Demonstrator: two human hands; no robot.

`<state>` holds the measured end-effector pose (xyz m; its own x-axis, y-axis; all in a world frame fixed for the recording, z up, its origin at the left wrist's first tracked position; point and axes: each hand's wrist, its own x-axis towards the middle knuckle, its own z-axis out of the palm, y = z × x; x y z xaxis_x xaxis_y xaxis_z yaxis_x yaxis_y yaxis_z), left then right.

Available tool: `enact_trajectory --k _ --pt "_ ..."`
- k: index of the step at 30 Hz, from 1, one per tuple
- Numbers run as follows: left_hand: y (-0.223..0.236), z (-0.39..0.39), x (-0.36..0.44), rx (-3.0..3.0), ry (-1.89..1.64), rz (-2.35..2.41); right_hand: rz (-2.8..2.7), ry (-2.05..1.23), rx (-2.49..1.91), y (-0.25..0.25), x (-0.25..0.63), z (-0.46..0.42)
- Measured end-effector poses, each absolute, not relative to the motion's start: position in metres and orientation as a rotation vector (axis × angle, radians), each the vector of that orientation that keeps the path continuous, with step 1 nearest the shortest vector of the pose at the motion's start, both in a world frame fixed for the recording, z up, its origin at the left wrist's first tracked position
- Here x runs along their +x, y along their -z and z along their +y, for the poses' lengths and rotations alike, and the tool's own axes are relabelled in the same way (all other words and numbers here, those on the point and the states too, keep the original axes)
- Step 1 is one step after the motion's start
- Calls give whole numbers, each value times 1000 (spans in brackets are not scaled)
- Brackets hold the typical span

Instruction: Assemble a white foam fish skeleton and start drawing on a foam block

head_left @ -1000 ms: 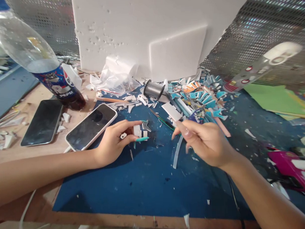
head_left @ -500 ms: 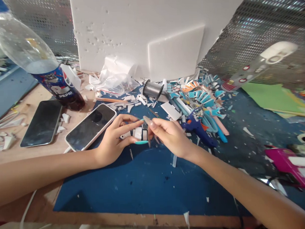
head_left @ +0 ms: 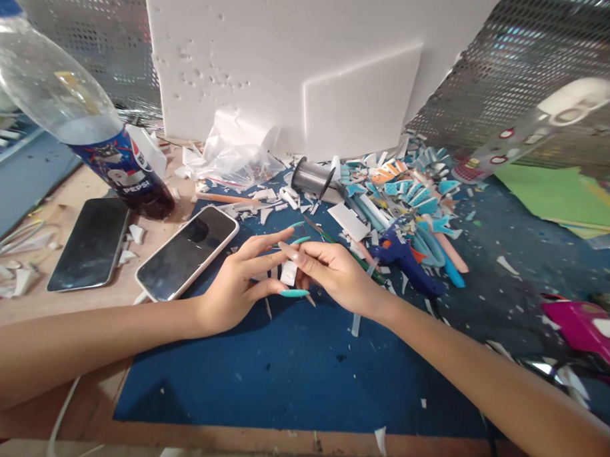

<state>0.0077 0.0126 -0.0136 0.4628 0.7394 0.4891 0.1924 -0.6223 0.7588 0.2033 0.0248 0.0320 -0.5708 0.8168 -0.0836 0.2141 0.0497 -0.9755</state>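
Note:
My left hand (head_left: 237,284) rests on the blue cutting mat (head_left: 290,362) with long teal nails, thumb and fingers closed around a small white foam piece (head_left: 288,273). My right hand (head_left: 336,271) meets it from the right, its fingers pinched on the same piece. Both hands touch over the mat's middle. A white-cased phone (head_left: 188,252) lies just left of my left hand. A blue glue gun (head_left: 403,258) lies on the mat right of my right hand.
A Pepsi bottle (head_left: 107,149) and a dark phone (head_left: 90,244) sit at the left. White foam boards (head_left: 299,69) stand behind. A wire spool (head_left: 313,178), foam scraps (head_left: 404,192), green paper (head_left: 554,193) and a pink object (head_left: 589,332) crowd the right.
My right hand came left from the scrap pile and joined my left hand at the small white piece. The left hand's fingers have stretched out a little.

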Motion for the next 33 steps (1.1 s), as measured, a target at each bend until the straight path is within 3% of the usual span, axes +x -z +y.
enact_trajectory --k 4,8,10,16,33 --pt "15 11 8 1960 -1151 825 -1910 -1427 -1085 -36 215 21" --pt "10 5 6 2100 -1335 826 -2256 -816 -1222 -33 233 18" --pt "5 0 6 2399 -1298 661 -2344 -666 -1243 -28 239 16" --pt "-3 -15 12 2934 -1218 444 -2510 -607 -1231 -13 242 16" --pt "0 -12 11 2926 -952 619 -2535 -549 -1198 -9 244 18"
